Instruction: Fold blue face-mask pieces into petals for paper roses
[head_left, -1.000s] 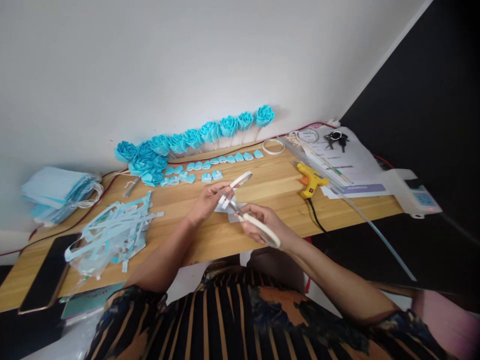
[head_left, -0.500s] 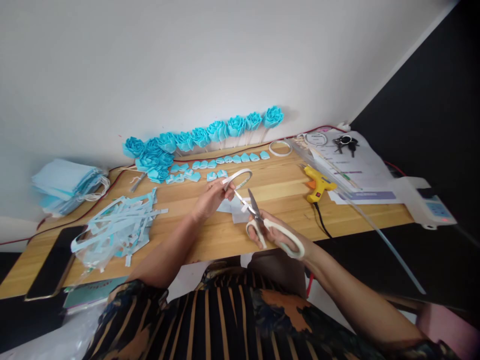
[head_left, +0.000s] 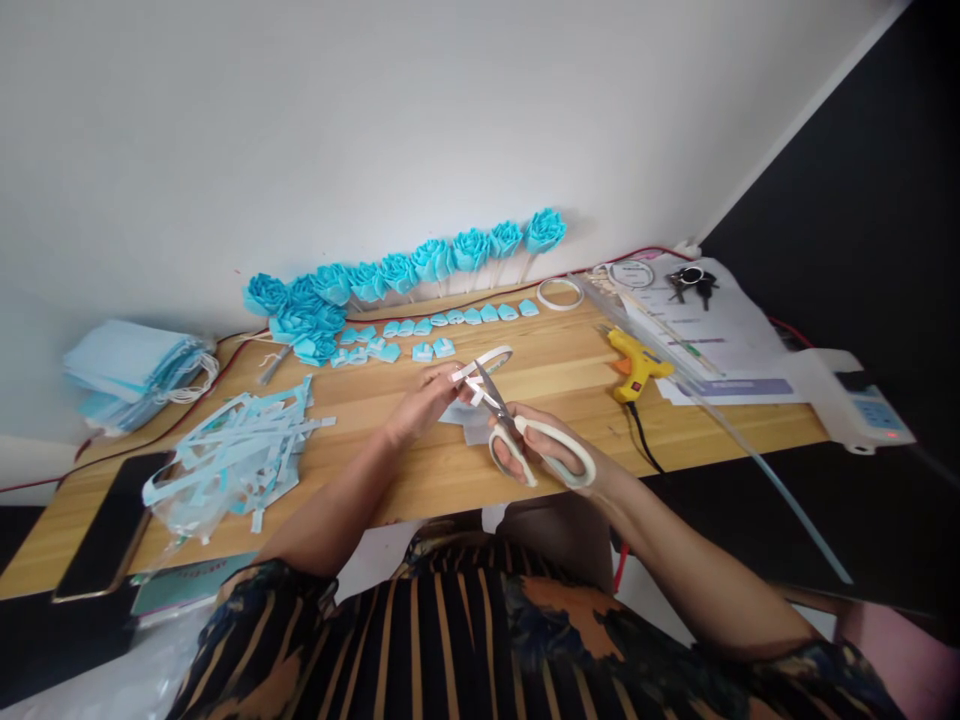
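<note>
My left hand (head_left: 424,402) pinches a narrow roll of white tape (head_left: 498,354), with a short strip at its fingertips. My right hand (head_left: 551,450) has its fingers through the handles of white-handled scissors (head_left: 505,414). The blades are spread and reach up to the strip beside my left fingertips. A small white bit of tape (head_left: 477,398) seems to cling to the lower blade. Beneath the hands lies a pale blue-white sheet piece (head_left: 475,428), partly covered by them.
Blue fabric-like roses (head_left: 431,260) lean along the wall, with small folded blue pieces (head_left: 472,316) before them. At left are cut strips (head_left: 240,455), a phone (head_left: 112,525) and stacked face masks (head_left: 135,360). At right lie a yellow glue gun (head_left: 636,368), another tape roll (head_left: 560,294) and keys (head_left: 694,285).
The scissors have moved up and left, so their blades now meet the tape strip near my left fingertips. The tape roll has tilted flatter and shifted slightly right.
</note>
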